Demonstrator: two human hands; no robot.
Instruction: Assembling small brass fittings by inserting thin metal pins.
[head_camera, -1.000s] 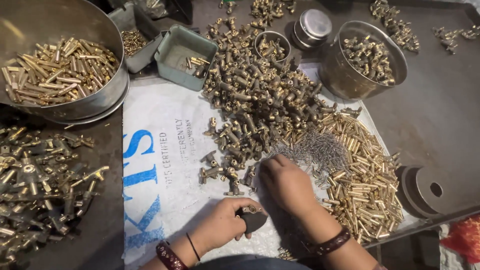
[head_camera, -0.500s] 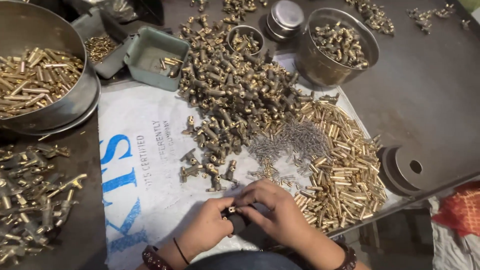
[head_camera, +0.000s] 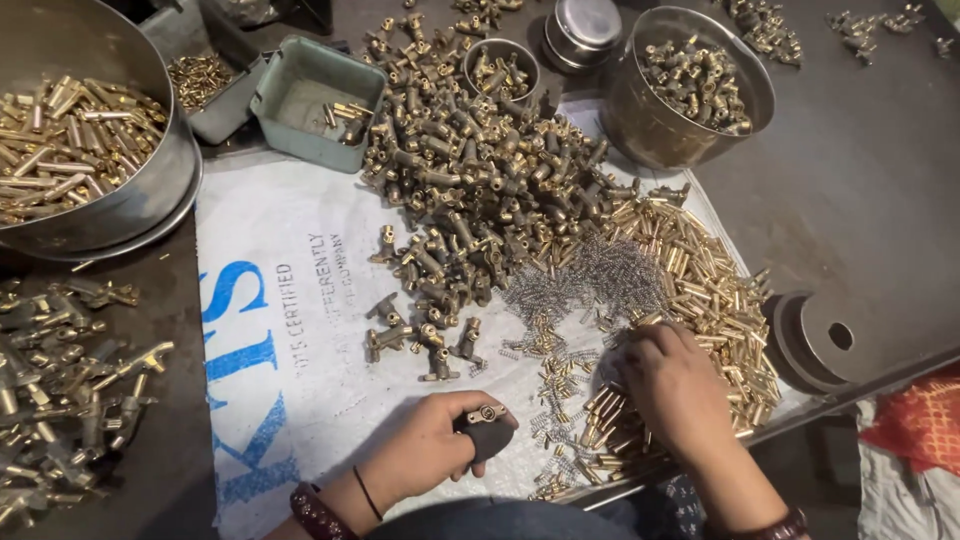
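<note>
The left hand (head_camera: 425, 450) grips a dark block holding a small brass fitting (head_camera: 487, 413); the right hand (head_camera: 672, 380), fingers curled, picks among short brass pins (head_camera: 700, 290), likely fetching the next insert.

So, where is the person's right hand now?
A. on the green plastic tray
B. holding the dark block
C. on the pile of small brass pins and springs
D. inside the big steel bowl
C: the right hand rests fingers-down on the brass pins beside the springs, while the left hand holds the dark block.
</note>
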